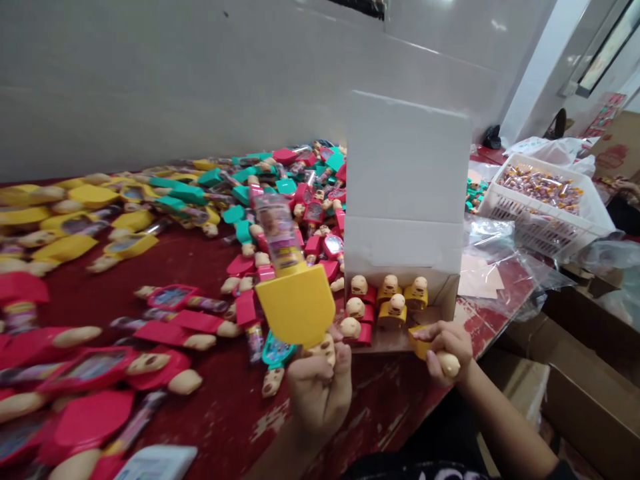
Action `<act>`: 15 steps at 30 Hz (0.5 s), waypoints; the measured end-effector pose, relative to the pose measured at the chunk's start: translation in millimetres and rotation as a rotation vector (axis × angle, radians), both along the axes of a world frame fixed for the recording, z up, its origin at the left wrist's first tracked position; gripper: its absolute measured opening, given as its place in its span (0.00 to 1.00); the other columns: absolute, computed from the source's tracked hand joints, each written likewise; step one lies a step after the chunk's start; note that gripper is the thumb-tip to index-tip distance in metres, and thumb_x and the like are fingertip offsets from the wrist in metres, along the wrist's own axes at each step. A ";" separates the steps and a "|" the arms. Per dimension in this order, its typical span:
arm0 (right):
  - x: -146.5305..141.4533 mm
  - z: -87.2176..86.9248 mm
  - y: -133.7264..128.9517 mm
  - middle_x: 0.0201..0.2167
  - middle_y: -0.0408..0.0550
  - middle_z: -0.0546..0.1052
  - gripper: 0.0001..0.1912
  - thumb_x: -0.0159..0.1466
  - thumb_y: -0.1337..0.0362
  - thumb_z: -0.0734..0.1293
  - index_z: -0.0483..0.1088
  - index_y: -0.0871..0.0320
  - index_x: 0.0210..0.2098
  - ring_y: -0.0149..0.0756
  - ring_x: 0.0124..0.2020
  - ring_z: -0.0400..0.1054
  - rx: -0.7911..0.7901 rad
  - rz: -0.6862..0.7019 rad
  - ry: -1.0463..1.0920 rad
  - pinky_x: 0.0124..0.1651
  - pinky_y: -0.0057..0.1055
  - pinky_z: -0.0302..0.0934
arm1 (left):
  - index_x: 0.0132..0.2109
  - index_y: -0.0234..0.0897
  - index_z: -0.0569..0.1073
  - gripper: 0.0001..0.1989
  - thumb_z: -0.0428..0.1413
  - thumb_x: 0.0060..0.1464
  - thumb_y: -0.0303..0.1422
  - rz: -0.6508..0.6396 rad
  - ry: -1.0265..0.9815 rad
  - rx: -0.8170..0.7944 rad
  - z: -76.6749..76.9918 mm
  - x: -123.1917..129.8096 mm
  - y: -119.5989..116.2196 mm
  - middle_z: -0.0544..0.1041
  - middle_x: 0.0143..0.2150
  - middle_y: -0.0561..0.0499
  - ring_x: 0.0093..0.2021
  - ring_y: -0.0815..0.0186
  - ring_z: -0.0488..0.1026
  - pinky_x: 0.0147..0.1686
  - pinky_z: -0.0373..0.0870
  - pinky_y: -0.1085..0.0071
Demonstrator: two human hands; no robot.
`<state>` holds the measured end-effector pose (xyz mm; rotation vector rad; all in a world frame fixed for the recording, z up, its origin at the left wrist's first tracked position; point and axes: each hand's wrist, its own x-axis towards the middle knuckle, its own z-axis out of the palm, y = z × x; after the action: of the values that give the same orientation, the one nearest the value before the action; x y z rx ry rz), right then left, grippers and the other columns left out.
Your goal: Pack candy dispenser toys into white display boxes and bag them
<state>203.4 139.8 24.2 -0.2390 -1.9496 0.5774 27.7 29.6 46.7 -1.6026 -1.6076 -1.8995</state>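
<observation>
Your left hand [320,393] grips a yellow candy toy [295,305] upright, and your right hand [447,350] pinches a second yellow toy [449,364]. Both are just before the open white carton [405,193] on the counter [225,413], which holds a few packed toys [391,297].

A pale wall [150,80] rises behind a worn red table [400,413], and cardboard cartons [590,393] stand just beside the table.

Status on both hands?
Left hand: yellow candy toy gripped, tube up. Right hand: second yellow toy gripped. White carton just ahead, toys inside.
</observation>
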 end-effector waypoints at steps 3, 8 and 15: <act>2.0 2.1 1.4 0.24 0.46 0.73 0.05 0.54 0.70 0.62 0.61 0.56 0.25 0.35 0.29 0.75 -0.046 0.018 -0.004 0.28 0.27 0.68 | 0.33 0.39 0.55 0.12 0.53 0.57 0.23 0.025 -0.065 0.065 -8.6 -3.5 5.8 0.62 0.27 0.56 0.34 0.70 0.68 0.34 0.68 0.76; -10.8 16.2 22.7 0.19 0.42 0.67 0.08 0.58 0.68 0.60 0.58 0.55 0.23 0.31 0.21 0.68 -0.187 -0.178 0.026 0.22 0.26 0.61 | 0.36 0.39 0.56 0.13 0.54 0.55 0.21 0.029 0.000 0.019 -23.0 -5.8 11.5 0.60 0.31 0.57 0.35 0.72 0.68 0.41 0.68 0.76; -23.8 8.8 2.0 0.20 0.41 0.67 0.05 0.53 0.68 0.60 0.56 0.54 0.25 0.29 0.17 0.60 0.125 -0.035 -0.147 0.18 0.25 0.52 | 0.36 0.39 0.55 0.15 0.53 0.52 0.18 -0.011 0.006 0.029 -23.9 -8.9 8.9 0.58 0.29 0.58 0.37 0.72 0.67 0.40 0.67 0.77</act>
<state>179.6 141.8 33.0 -0.2417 -2.1105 0.4228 18.9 38.5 22.8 -1.6072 -1.5651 -1.9124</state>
